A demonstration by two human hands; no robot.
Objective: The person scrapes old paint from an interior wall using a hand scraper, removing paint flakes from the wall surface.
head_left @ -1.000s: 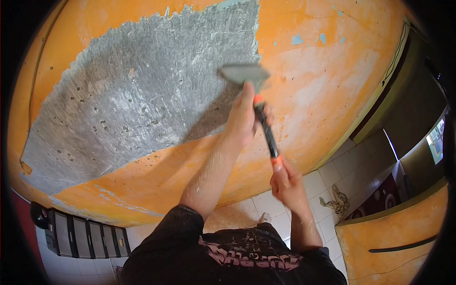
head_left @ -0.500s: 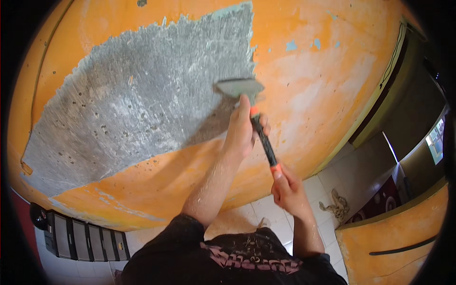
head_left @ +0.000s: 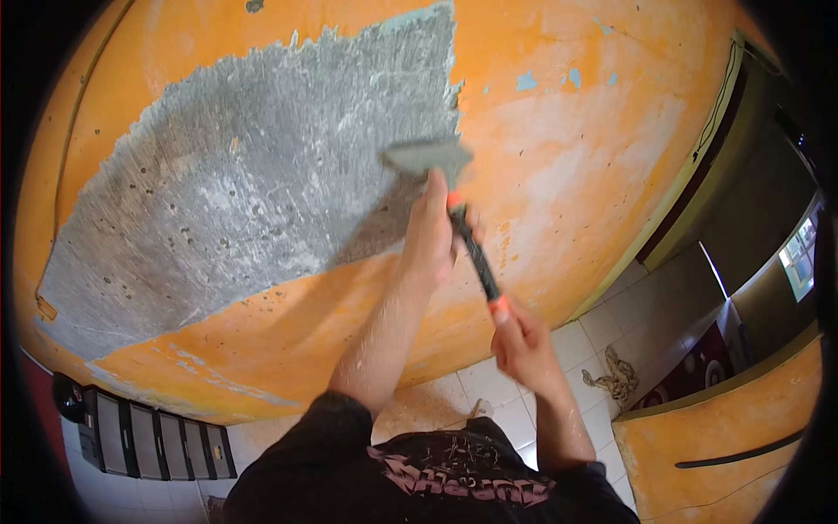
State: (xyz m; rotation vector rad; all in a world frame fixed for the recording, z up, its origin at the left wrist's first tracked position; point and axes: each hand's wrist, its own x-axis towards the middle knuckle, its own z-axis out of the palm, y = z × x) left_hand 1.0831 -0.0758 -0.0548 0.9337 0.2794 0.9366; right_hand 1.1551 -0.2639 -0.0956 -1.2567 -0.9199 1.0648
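Observation:
A long-handled scraper (head_left: 480, 255) with a black and orange handle slants up to the wall. Its broad grey blade (head_left: 429, 158), a little blurred, is at the right edge of the bare grey patch (head_left: 253, 166), where orange paint (head_left: 541, 183) begins. High on the handle, just under the blade, my left hand (head_left: 429, 236) is closed with its thumb stretched along toward the blade. My right hand (head_left: 526, 351) wraps round the lower orange end of the handle. Pale flecks of dust cling to both forearms.
Near the lower left stands a black and grey drawer unit (head_left: 157, 434). A crumpled cloth (head_left: 614, 377) lies on the tiled floor (head_left: 497, 397) at the right, close to a low orange wall (head_left: 733, 419). A thin cable (head_left: 74, 131) runs down the wall's left side.
The scraper and both hands have shifted slightly left, the blade moving a little further over the grey patch. Both hands keep their hold.

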